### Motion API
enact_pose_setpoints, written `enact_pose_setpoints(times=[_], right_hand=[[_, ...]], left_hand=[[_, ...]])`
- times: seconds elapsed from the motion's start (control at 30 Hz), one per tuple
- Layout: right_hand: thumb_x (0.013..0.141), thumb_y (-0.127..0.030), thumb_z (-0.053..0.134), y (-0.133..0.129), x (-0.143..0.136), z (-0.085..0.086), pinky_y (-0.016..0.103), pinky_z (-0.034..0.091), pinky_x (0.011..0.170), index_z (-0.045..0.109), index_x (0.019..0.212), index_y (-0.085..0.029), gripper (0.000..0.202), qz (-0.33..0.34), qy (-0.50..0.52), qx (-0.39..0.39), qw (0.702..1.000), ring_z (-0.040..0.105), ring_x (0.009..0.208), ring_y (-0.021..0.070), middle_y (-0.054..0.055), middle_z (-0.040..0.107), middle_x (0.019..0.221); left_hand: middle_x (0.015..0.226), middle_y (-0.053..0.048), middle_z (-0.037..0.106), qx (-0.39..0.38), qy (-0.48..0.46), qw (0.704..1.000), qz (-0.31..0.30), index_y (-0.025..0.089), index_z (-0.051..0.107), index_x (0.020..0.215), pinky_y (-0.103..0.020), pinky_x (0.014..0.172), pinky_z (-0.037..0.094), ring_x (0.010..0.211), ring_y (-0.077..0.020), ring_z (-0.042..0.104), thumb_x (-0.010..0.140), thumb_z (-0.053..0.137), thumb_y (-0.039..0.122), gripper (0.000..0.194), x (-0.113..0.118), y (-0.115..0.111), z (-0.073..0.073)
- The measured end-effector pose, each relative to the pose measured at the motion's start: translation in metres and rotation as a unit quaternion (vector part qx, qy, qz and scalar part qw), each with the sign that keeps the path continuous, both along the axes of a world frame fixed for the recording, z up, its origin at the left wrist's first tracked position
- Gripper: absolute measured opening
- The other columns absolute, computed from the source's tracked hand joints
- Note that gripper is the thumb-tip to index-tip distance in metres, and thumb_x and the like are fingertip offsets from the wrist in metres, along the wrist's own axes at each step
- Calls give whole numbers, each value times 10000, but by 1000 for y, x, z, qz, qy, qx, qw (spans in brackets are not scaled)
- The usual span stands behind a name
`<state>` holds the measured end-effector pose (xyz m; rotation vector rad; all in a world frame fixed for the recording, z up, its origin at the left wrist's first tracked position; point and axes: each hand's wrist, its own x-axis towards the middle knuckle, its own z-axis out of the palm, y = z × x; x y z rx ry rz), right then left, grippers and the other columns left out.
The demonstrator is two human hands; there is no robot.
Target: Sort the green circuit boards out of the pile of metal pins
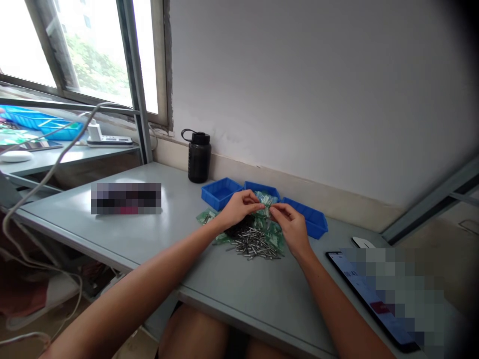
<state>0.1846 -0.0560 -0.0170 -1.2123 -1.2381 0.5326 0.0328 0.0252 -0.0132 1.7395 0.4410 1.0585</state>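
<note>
My left hand [241,207] and my right hand [292,222] meet above the pile, their fingertips pinched close together. Between them is a small clear-green plastic bag [268,201] with light metal pieces showing; both hands appear to pinch its lower edge. Below lies a heap of silvery metal pins [254,244], with dark small parts [239,228] behind it, partly hidden by my left hand. More green-tinted bags [205,216] lie around the heap.
Blue bins [221,193] stand behind my hands, beside a black bottle [199,158] near the wall. A large phone or tablet [368,299] lies at the right. At the left are a blurred item [126,198], white cables and a power strip [110,141] on another table.
</note>
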Motion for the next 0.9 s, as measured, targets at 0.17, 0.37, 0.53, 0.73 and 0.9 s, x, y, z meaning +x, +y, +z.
enact_pose_setpoints(times=[0.17,0.37,0.53,0.73,0.9], right_hand=[[718,-413,639,2,0,-2,341,516,700,643,829,-188,251,-13,7,6,1000,616,785,202,40,665,816],[689,-388,657,3,1,-2,347,526,655,619,819,-188,242,-15,18,2,1000,615,792,217,49,653,821],[704,-380,635,4,4,-3,351,530,639,622,816,-199,213,-25,27,5,999,601,792,215,45,641,830],[747,-376,585,4,4,-4,358,505,677,656,827,-196,210,-97,-129,30,987,576,905,244,94,611,978],[805,-390,523,0,-2,-1,353,482,722,646,946,-195,270,-75,-197,15,978,600,872,227,88,642,961]], left_hand=[[507,38,451,26,15,999,20,140,466,615,-201,489,352,489,-75,442,814,533,445,370,-1,-1,2],[623,26,511,5,-1,1000,-14,144,530,834,-208,501,408,532,-79,477,763,625,313,206,1,1,1],[657,22,501,-18,-13,999,-46,148,533,868,-230,531,452,584,-90,499,761,626,279,194,3,1,0],[733,-2,544,-27,-30,997,-70,150,530,976,-244,607,470,663,-102,540,778,611,250,236,6,-5,0],[754,-13,589,-32,-44,997,-47,178,407,1229,-256,640,467,673,-112,561,773,626,232,509,4,-5,0]])
